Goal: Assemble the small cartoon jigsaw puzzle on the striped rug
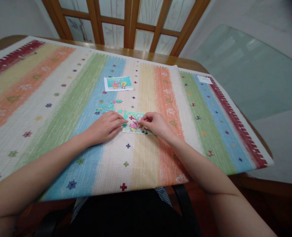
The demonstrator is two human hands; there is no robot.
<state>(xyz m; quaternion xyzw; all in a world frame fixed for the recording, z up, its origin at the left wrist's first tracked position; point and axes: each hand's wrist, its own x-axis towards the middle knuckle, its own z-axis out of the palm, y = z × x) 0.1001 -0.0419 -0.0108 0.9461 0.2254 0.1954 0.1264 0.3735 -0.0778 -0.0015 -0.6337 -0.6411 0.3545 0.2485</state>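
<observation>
A small jigsaw puzzle [133,128], partly put together and showing pink and yellow cartoon figures, lies flat on the striped tablecloth in front of me. My left hand [108,126] rests at its left edge, fingers stretched loosely with the tips touching the border; nothing shows in it. Over the puzzle's right part, my right hand [155,124] has thumb and index finger pinched together just above the surface. Whatever is between those fingertips is too small to make out. Loose puzzle pieces [111,106], mostly teal, lie in a scattered heap beyond my left hand.
A printed picture card [118,84] of the cartoon figures lies farther back. A small white paper [205,80] is near the table's far right corner. The tablecloth [146,164] covers the table; wooden glass-paned doors [131,23] stand behind it.
</observation>
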